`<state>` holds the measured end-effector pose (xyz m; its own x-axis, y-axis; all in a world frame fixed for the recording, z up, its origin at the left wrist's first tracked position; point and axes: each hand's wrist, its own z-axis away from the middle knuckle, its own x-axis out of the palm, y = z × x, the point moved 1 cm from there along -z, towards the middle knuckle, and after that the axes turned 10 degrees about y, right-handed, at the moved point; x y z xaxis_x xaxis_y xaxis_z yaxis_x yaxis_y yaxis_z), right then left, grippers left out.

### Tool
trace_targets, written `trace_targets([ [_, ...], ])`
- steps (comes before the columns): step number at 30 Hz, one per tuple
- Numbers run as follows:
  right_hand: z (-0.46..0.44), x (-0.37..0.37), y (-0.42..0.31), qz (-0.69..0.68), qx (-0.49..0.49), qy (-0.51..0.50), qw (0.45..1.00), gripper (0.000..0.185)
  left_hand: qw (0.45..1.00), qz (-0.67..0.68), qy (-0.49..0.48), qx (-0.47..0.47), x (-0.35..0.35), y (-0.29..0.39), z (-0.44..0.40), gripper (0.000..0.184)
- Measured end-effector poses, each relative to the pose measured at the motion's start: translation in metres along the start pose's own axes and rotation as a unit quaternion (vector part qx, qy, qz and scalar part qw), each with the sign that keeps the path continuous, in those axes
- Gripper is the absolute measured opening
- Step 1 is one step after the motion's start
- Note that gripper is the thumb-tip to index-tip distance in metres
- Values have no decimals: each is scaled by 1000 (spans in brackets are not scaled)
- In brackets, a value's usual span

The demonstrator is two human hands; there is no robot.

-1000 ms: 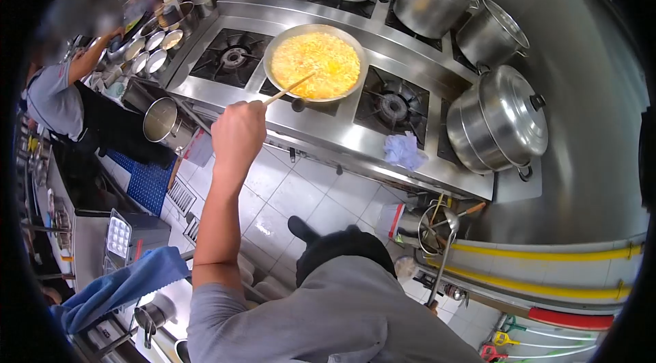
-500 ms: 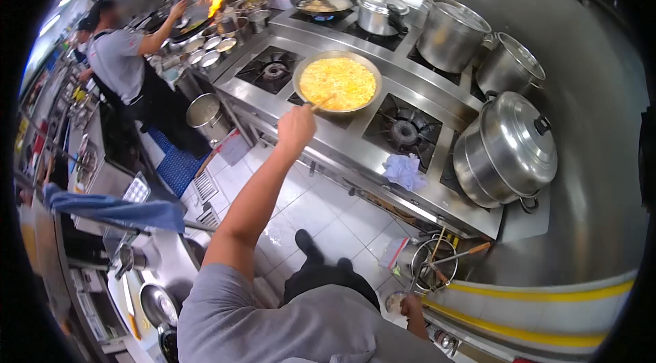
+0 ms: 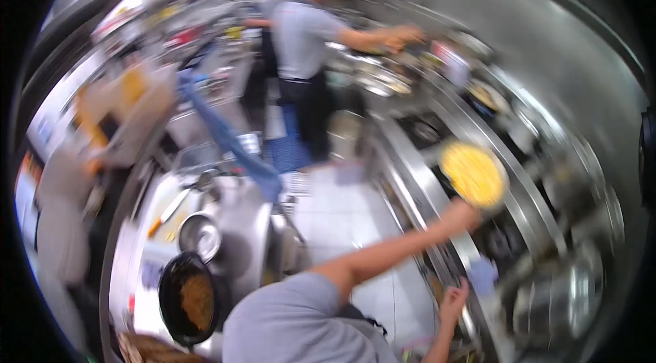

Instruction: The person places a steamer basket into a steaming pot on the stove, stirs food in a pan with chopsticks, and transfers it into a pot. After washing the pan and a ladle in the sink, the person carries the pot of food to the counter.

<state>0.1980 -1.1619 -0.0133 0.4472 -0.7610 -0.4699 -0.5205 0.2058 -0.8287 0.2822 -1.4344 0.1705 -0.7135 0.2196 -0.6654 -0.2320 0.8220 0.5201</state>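
At the near edge of a round pan of yellow, egg-like food (image 3: 475,173) is my left hand (image 3: 465,217), smeared by motion. Its fingers look closed, still at the same side of the pan where they gripped wooden chopsticks; blur hides the chopsticks now. My right hand (image 3: 453,301) is raised beside the stove's front edge, a finger pointing up and the others loosely bent, with nothing visible in it. A crumpled pale purple cloth (image 3: 482,275) lies on the stove edge near that hand.
A large steamer pot (image 3: 557,305) stands at the stove's right. Left of me, a counter holds a metal bowl (image 3: 199,236), a black pan with brown food (image 3: 196,301) and an orange-handled knife (image 3: 167,214). A blue towel (image 3: 229,134) hangs there. A co-worker (image 3: 307,42) works ahead.
My view has swung left, bringing the counter and co-worker nearer the middle. My right hand has come up from the strainer area by the floor. My left hand stays by the pan.
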Motion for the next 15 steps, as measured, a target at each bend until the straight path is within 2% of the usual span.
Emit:
trace_targets([
  [1,-30,26,-12,-31,-27,36,999,63,988,93,64,107,27,-18,-3,14],
  [2,-55,37,-55,-43,-33,57,997,67,994,90,33,49,5,2,-2,15],
  [3,-79,48,-84,-73,-9,54,996,66,985,112,131,2,11,7,4,17],
  [4,-102,61,-114,-104,16,53,993,66,982,114,147,-18,17,1,6,19],
  [5,-122,71,-136,-109,19,59,992,62,974,192,91,-74,27,-8,8,30],
  [6,-140,86,-161,-96,-10,58,994,58,981,72,149,-106,29,5,14,32],
  [10,-193,124,-217,37,-166,97,981,42,976,123,167,-68,9,-42,5,24],
  [15,-235,134,-214,260,-297,193,898,24,956,254,144,27,-74,-91,57,47],
])
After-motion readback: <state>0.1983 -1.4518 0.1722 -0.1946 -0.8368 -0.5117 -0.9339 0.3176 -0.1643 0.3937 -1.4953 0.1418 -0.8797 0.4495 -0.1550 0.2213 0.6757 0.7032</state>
